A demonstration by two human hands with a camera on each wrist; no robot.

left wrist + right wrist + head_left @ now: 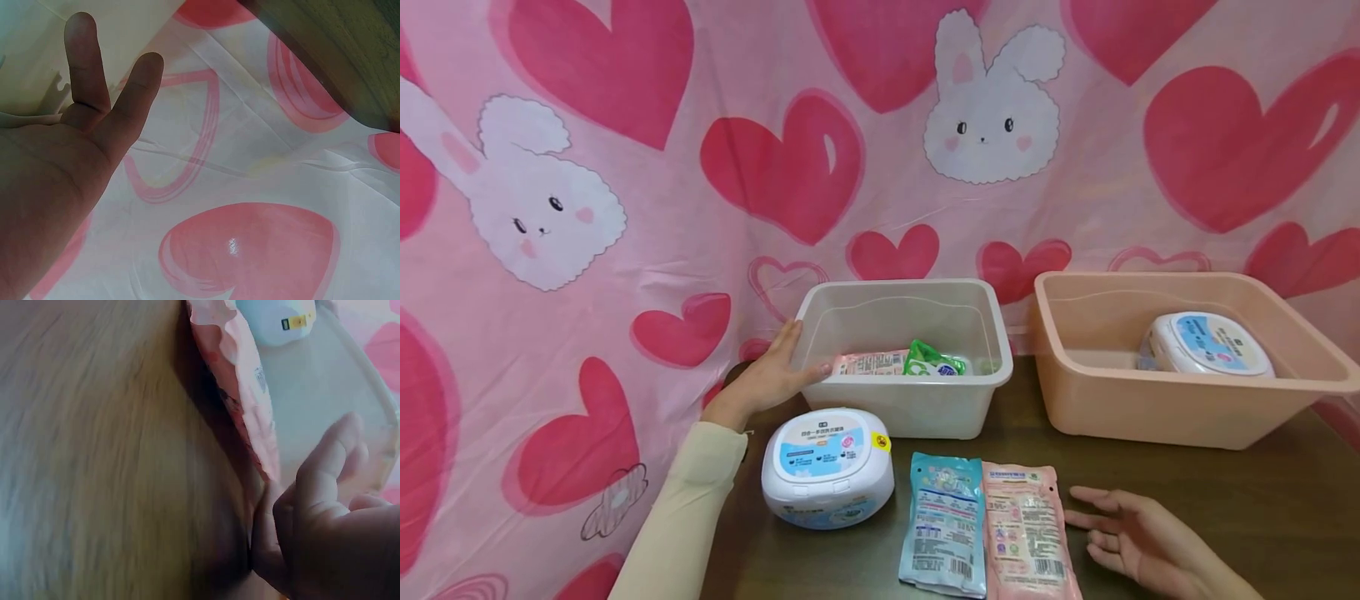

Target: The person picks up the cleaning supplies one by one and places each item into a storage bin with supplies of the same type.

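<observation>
At the left front corner of the pale grey bin point(910, 408), my left hand point(775, 375) rests with its thumb over the rim and its fingers along the outer left side. In the left wrist view two fingers point(84, 59) of that hand stretch out, spread apart. My right hand point(1146, 537) is beside the pink pouch point(1028, 533), palm turned inward and fingers loosely bent, holding nothing. From the right wrist, a fingertip appears right at the edge of the pink pouch point(247, 394). A blue pouch point(946, 525) lies against the pink one's left side.
A white lidded tub point(827, 471) stands in front of the grey bin. Inside that bin lie a pink packet point(872, 363) and a green packet point(931, 360). The peach bin point(1150, 408) at right contains another white tub point(1213, 343). Behind hangs a heart-patterned cloth point(880, 192).
</observation>
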